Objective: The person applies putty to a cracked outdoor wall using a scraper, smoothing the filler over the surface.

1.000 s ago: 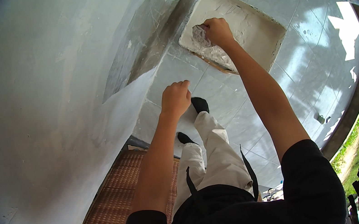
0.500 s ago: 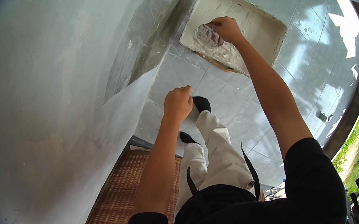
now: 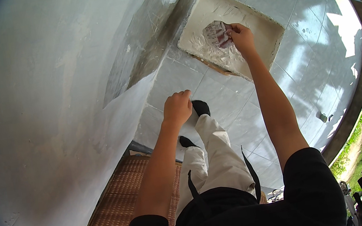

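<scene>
My right hand point(image 3: 242, 38) grips a flat reddish-brown scraper point(image 3: 218, 34) by its right edge, fingers pinched. Pale paste coats much of the scraper's face. It is over the left part of a shallow rectangular tray point(image 3: 264, 12) of creamy white paste; whether it touches the paste I cannot tell. Ridges and drag marks show in the paste around it. Closer to me, my left hand point(image 3: 177, 108) is held in the air above the floor near my foot, fingers curled. Its palm side is hidden, so anything in it cannot be seen.
A grey wall point(image 3: 51, 108) with unevenly coated patches rises along my left. Grey floor tiles point(image 3: 219, 91) lie under the tray. A brown woven surface point(image 3: 111, 210) is at lower left beside my legs. On the right, a dark edge point(image 3: 350, 128) borders greenery outside.
My right hand and the scraper have moved right and slightly toward me over the tray, and the scraper's face shows more. My left hand stays curled in nearly the same place.
</scene>
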A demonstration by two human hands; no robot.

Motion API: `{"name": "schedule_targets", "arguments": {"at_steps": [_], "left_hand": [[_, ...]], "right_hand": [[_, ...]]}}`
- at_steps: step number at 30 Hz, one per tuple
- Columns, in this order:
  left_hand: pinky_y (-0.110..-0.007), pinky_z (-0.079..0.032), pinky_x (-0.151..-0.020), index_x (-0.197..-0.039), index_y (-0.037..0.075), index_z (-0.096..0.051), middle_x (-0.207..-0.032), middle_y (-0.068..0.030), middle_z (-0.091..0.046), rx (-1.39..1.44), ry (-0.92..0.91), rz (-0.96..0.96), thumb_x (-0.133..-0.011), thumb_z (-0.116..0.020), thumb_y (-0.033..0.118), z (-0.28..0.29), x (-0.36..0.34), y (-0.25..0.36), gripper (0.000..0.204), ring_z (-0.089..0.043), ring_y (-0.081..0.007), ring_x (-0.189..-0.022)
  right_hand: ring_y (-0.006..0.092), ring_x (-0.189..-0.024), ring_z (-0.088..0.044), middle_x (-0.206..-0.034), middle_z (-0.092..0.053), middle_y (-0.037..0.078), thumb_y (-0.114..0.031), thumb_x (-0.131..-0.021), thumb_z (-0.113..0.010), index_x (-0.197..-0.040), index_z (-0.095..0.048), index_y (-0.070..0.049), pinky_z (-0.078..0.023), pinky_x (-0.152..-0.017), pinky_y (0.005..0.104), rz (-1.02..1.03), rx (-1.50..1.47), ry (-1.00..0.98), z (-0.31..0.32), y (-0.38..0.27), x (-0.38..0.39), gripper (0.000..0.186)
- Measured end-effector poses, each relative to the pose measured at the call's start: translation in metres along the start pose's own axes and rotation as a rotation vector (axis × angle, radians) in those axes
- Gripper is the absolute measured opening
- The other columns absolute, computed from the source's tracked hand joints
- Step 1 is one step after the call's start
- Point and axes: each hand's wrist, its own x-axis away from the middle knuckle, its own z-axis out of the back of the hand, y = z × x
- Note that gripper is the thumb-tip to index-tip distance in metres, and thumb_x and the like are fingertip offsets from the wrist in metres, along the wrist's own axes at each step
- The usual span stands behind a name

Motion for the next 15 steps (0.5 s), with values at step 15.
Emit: {"name": "schedule_targets", "arguments": {"at_steps": [15], "left_hand": [[-0.044, -0.054, -0.08, -0.108, 0.003, -0.064, -0.098, -0.0161, -0.072, 0.081, 0.138, -0.019, -0.086, -0.061, 0.004, 0.069, 0.027, 0.017, 0.022, -0.068, -0.0347, -0.092]], "right_hand": [[0.0256, -0.098, -0.063, -0.105, -0.064, 0.01, 0.006, -0.092, -0.052, -0.108, -0.057, -0.003, -0.053, -0.096, 0.0476, -0.083, -1.23, -0.295, 0.035, -0.102, 0.087, 0.019]]}}
